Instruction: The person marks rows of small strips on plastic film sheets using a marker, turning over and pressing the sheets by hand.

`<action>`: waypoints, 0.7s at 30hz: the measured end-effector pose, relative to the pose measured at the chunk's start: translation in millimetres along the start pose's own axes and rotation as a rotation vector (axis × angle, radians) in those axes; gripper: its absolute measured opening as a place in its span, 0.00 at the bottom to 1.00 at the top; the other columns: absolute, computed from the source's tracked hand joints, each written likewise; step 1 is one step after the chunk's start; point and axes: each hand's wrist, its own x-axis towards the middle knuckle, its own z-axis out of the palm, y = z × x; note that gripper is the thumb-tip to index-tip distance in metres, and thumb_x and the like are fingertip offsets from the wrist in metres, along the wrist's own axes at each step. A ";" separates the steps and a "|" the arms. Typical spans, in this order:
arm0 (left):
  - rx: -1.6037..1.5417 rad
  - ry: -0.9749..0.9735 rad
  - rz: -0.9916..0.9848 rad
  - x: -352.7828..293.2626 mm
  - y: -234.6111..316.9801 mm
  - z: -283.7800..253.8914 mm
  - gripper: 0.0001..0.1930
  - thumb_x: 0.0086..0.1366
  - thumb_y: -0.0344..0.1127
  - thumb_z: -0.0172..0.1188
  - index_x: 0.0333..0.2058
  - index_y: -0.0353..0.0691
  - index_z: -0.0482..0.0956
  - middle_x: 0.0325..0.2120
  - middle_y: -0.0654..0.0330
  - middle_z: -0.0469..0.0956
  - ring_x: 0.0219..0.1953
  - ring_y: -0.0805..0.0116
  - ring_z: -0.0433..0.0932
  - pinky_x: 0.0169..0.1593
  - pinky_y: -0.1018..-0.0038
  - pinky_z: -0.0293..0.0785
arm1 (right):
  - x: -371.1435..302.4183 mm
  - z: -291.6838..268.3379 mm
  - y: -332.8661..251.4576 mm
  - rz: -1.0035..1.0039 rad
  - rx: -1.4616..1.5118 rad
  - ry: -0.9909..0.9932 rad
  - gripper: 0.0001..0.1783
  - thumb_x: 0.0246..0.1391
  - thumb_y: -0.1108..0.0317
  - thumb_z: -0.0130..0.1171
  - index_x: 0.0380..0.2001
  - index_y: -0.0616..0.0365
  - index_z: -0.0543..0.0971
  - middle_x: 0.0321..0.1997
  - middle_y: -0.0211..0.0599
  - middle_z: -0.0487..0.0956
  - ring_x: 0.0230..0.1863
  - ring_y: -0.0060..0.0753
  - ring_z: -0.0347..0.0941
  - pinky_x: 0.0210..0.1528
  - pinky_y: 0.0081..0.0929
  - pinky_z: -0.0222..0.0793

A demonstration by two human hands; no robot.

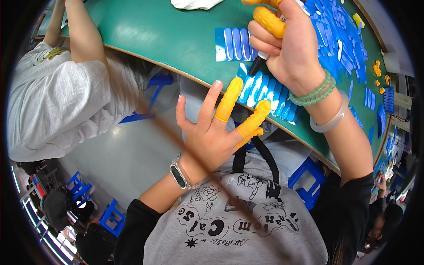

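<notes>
Head view: there's a big green table (141, 26), with a messy blue heap (338, 39) over on the right. Closer in are 2 neat rows: the far strips (237, 44) and the near strips (266, 92), the latter right at the table edge. Left hand (210, 143) is splayed and holding nothing, with 3 yellow cots (229, 100) on it; can't tell if the tips touch the near strips. Right hand (291, 51) is curled around a marker (257, 66), black end angled down just above those strips. I'd guess it's a pen-handling step. That black end looks capped, so writing would call for uncapping it, plus the free fingers steadying the strips.
</notes>
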 end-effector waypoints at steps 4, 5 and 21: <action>0.014 -0.015 -0.003 -0.9 -0.6 -0.2 0.21 0.55 0.62 0.66 0.48 0.75 0.83 0.64 0.58 0.66 0.68 0.54 0.59 0.67 0.40 0.35 | -31.3 10.2 19.1 0.203 0.047 -0.210 0.20 0.70 0.57 0.45 0.35 0.63 0.76 0.11 0.21 0.55 0.09 0.17 0.46 0.13 0.20 0.39; 0.016 -0.005 -0.006 -0.8 -0.3 0.1 0.21 0.55 0.62 0.66 0.48 0.75 0.83 0.64 0.58 0.66 0.68 0.54 0.59 0.67 0.40 0.35 | -24.3 6.7 17.9 0.135 0.025 -0.165 0.20 0.70 0.56 0.45 0.36 0.63 0.76 0.11 0.20 0.55 0.09 0.17 0.45 0.13 0.19 0.39; -0.012 -0.025 -0.039 5.0 -2.2 -3.8 0.28 0.58 0.60 0.65 0.55 0.57 0.79 0.61 0.64 0.71 0.67 0.61 0.63 0.67 0.42 0.35 | -10.0 -21.0 -1.5 -0.038 -0.033 -0.057 0.20 0.69 0.57 0.40 0.39 0.62 0.74 0.11 0.18 0.52 0.10 0.15 0.44 0.13 0.18 0.39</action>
